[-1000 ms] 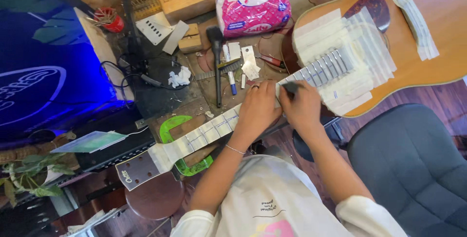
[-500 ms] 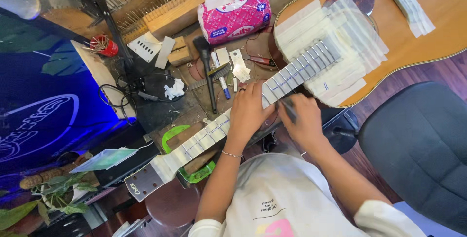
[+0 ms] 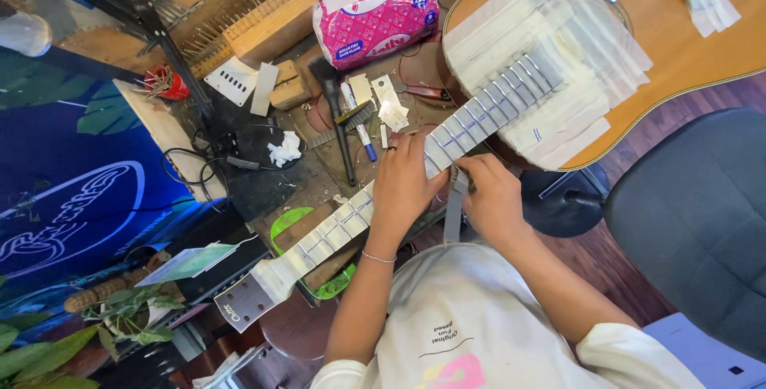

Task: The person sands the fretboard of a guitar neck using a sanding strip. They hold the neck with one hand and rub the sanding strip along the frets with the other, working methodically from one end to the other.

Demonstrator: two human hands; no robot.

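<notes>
Since a second ago our view has drawn closer, and our left hand (image 3: 405, 185) now lies flat across the tape-wrapped neck of the acoustic guitar (image 3: 447, 143), fingers spread and pressing rather than gripping. Our right hand (image 3: 491, 197), which was up on the neck, has come just below it, fingers pinched on a grey strip of masking tape (image 3: 453, 207) hanging toward us; it looks freshly peeled, though the grip is partly hidden. Beyond the left fingers lies a black brush (image 3: 335, 110) on the cluttered table (image 3: 263, 189).
</notes>
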